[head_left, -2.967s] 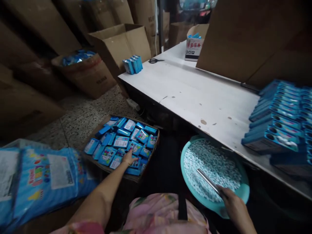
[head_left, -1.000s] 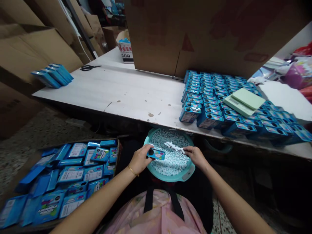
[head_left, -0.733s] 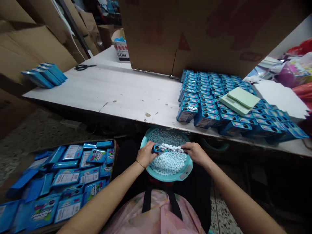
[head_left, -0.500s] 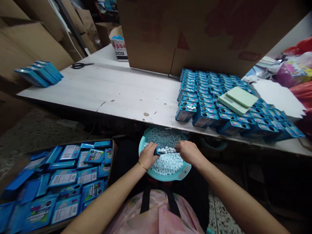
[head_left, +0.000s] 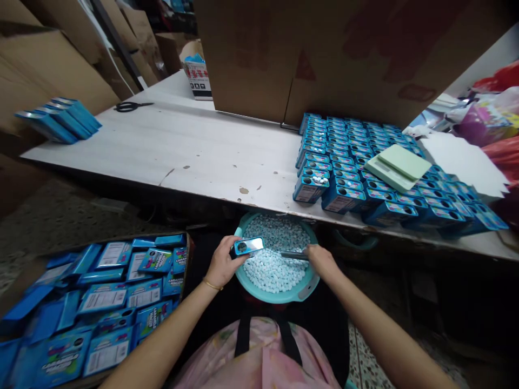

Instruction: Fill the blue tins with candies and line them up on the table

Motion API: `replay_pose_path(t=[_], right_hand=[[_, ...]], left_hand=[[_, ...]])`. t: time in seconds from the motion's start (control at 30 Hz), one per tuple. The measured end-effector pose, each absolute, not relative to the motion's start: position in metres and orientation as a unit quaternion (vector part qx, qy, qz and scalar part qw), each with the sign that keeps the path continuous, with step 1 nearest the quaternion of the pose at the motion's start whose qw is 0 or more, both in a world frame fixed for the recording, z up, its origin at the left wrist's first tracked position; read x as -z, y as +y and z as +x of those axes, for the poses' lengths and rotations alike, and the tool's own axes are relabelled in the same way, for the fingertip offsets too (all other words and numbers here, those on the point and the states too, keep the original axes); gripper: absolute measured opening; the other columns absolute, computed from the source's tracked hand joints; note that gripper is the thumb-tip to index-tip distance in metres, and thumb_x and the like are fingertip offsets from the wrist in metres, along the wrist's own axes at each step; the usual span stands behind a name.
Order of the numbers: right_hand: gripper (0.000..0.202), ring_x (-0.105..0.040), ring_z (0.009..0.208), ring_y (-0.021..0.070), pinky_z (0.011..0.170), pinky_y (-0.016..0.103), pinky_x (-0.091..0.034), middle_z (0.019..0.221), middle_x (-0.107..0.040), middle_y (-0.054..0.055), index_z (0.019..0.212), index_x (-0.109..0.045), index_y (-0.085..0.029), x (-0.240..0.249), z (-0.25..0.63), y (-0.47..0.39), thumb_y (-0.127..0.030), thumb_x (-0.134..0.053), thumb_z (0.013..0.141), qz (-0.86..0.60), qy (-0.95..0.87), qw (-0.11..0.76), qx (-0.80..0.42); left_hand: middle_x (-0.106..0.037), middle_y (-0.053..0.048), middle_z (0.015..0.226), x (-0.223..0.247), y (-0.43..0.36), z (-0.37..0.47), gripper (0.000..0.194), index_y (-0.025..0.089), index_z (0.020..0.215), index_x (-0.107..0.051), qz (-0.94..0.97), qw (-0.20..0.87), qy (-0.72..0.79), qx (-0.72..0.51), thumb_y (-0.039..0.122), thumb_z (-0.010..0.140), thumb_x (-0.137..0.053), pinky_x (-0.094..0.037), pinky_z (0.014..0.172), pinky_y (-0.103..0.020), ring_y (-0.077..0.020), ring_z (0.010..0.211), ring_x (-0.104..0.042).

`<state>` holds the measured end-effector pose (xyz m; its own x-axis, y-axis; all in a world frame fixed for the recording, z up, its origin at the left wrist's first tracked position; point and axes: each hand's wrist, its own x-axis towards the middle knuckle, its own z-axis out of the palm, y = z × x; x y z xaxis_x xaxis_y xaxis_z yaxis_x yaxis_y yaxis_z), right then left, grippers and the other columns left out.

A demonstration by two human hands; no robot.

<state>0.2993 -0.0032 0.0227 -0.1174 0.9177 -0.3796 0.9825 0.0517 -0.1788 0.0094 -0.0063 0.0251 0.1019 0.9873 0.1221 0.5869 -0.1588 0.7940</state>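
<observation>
- A box (head_left: 248, 246) is gripped in the left hand (head_left: 221, 263), above the left side of the basin (head_left: 279, 297).
- A metal scoop (head_left: 295, 255) is held in the right hand (head_left: 322, 263), pointed toward the box but kept apart from it.
- The basin is filled with white pellets (head_left: 273, 273).
- More boxes (head_left: 103, 297) are piled in a carton (head_left: 187, 265) to the left.
- Filed rows (head_left: 343, 199) of boxes are stood on the table (head_left: 194, 146), with a scale (head_left: 398, 167) set on top.

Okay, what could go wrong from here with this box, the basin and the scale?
If the left hand loosens, the blue box may drop into the basin. The green scale, resting on standing boxes, might slide. Loose white pellets atop one box could roll off.
</observation>
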Motion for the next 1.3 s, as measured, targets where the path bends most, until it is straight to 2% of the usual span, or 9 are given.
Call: replay_pose_path(t=[0.13, 0.3, 0.47, 0.63, 0.77, 0.87, 1.0, 1.2, 1.3], right_hand=[[0.034, -0.057, 0.091, 0.0198, 0.075, 0.026, -0.041, 0.096, -0.064, 0.008, 0.093, -0.066, -0.018, 0.047, 0.243, -0.008, -0.008, -0.037, 0.077, 0.652, 0.715, 0.042, 0.246], [0.046, -0.056, 0.098, 0.0182, 0.081, 0.023, -0.042, 0.105, -0.063, 0.001, 0.103, -0.064, -0.023, 0.074, 0.203, 0.0, -0.004, -0.037, 0.072, 0.641, 0.705, -0.022, 0.302], [0.043, -0.059, 0.084, 0.0175, 0.075, 0.025, -0.046, 0.088, -0.067, 0.0, 0.091, -0.068, -0.026, 0.056, 0.245, 0.003, -0.005, -0.04, 0.067, 0.619, 0.665, -0.14, 0.393], [0.038, -0.058, 0.076, 0.0155, 0.07, 0.024, -0.044, 0.083, -0.065, 0.003, 0.093, -0.068, -0.02, -0.009, 0.284, 0.0, -0.01, -0.042, 0.066, 0.582, 0.674, -0.199, 0.41], [0.038, -0.056, 0.079, 0.0146, 0.071, 0.023, -0.04, 0.081, -0.065, 0.002, 0.097, -0.067, -0.023, -0.067, 0.286, 0.003, -0.011, -0.041, 0.072, 0.55, 0.741, -0.149, 0.354], [0.037, -0.055, 0.082, 0.015, 0.068, 0.022, -0.037, 0.084, -0.064, 0.002, 0.093, -0.067, -0.026, -0.097, 0.275, 0.006, -0.01, -0.041, 0.073, 0.561, 0.78, -0.049, 0.275], [0.031, -0.056, 0.078, 0.0168, 0.062, 0.023, -0.035, 0.083, -0.063, 0.005, 0.084, -0.065, -0.023, -0.12, 0.25, 0.006, -0.008, -0.041, 0.072, 0.57, 0.802, 0.068, 0.164], [0.023, -0.057, 0.074, 0.0174, 0.062, 0.025, -0.037, 0.081, -0.06, 0.009, 0.08, -0.062, -0.018, -0.144, 0.234, 0.002, -0.01, -0.04, 0.076, 0.547, 0.821, 0.111, 0.115], [0.025, -0.056, 0.078, 0.0165, 0.063, 0.024, -0.037, 0.085, -0.06, 0.007, 0.082, -0.061, -0.02, -0.13, 0.262, 0.004, -0.009, -0.041, 0.075, 0.56, 0.814, 0.101, 0.118]], left_hand=[[-0.059, 0.001, 0.083, -0.026, -0.013, -0.009, 0.041, 0.019, 0.101, -0.049, 0.61, 0.35, 0.616, -0.355, 0.039, 0.067, -0.061, -0.045, 0.072, -0.026, -0.0139, 0.076, -0.056], [-0.06, -0.002, 0.09, -0.024, -0.016, -0.026, 0.044, 0.018, 0.103, -0.049, 0.58, 0.33, 0.645, -0.371, 0.041, 0.067, -0.06, -0.045, 0.077, -0.03, -0.0166, 0.083, -0.057], [-0.06, -0.003, 0.089, -0.024, -0.013, -0.03, 0.043, 0.017, 0.103, -0.05, 0.586, 0.328, 0.644, -0.366, 0.041, 0.068, -0.058, -0.046, 0.079, -0.033, -0.0176, 0.083, -0.057], [-0.06, -0.002, 0.094, -0.019, -0.009, -0.008, 0.038, 0.019, 0.103, -0.05, 0.627, 0.336, 0.607, -0.355, 0.036, 0.07, -0.058, -0.044, 0.081, -0.031, -0.0167, 0.087, -0.056], [-0.06, -0.003, 0.098, -0.009, -0.006, 0.018, 0.038, 0.022, 0.106, -0.052, 0.675, 0.305, 0.592, -0.317, 0.027, 0.07, -0.058, -0.043, 0.083, -0.032, -0.0176, 0.091, -0.055], [-0.059, -0.003, 0.102, -0.006, -0.004, 0.033, 0.038, 0.022, 0.107, -0.052, 0.706, 0.284, 0.571, -0.307, 0.023, 0.07, -0.058, -0.042, 0.085, -0.031, -0.0177, 0.095, -0.054], [-0.06, -0.003, 0.103, -0.005, -0.004, 0.043, 0.036, 0.022, 0.106, -0.052, 0.733, 0.265, 0.549, -0.301, 0.02, 0.07, -0.057, -0.041, 0.088, -0.033, -0.0181, 0.097, -0.053], [-0.06, -0.004, 0.103, -0.002, -0.004, 0.043, 0.037, 0.022, 0.106, -0.053, 0.721, 0.272, 0.562, -0.302, 0.021, 0.07, -0.058, -0.042, 0.087, -0.033, -0.0187, 0.097, -0.054], [-0.06, -0.003, 0.102, -0.001, -0.004, 0.034, 0.038, 0.023, 0.107, -0.053, 0.698, 0.275, 0.582, -0.314, 0.024, 0.069, -0.059, -0.044, 0.082, -0.031, -0.018, 0.093, -0.056]])
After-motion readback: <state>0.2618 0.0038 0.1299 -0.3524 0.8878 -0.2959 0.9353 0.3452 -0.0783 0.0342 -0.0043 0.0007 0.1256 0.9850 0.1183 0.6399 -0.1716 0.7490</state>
